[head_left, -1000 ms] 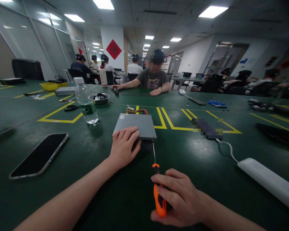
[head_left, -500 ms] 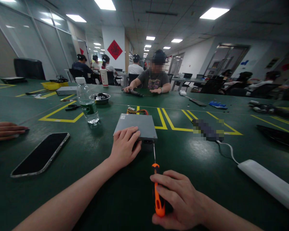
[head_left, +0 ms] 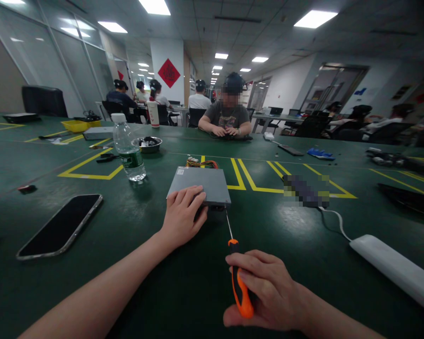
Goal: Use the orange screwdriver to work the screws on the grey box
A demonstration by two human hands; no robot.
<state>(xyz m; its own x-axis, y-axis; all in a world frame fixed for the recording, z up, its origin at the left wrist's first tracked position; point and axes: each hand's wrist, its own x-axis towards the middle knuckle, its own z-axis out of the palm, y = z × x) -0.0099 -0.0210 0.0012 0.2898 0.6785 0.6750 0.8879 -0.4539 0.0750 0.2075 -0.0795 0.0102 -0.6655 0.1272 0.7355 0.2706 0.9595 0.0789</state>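
A grey metal power supply unit (head_left: 201, 181) lies on the green table, with several coloured wires (head_left: 203, 163) behind it. My left hand (head_left: 184, 214) lies over its near left part, fingers on the top and thumb at the front face, gripping it. In my right hand (head_left: 265, 289) is an orange and black screwdriver (head_left: 240, 287), held by the handle with the fingers closed round it. Its thin shaft points away from me, and the tip meets the front face near the right corner. Whether the tip sits in a screw is too small to tell.
A water bottle (head_left: 129, 150) stands left, behind a phone (head_left: 61, 226). A metal bowl (head_left: 148, 145) holds dark parts. On the right are a white power bank (head_left: 392, 268) with a cable and a blue glove (head_left: 320, 154). Across the table sits a person (head_left: 228, 113).
The screwdriver handle has swung slightly right and turned in my right hand. Another person's hand at the left edge has gone, leaving a small dark object. The person opposite has drawn both hands together.
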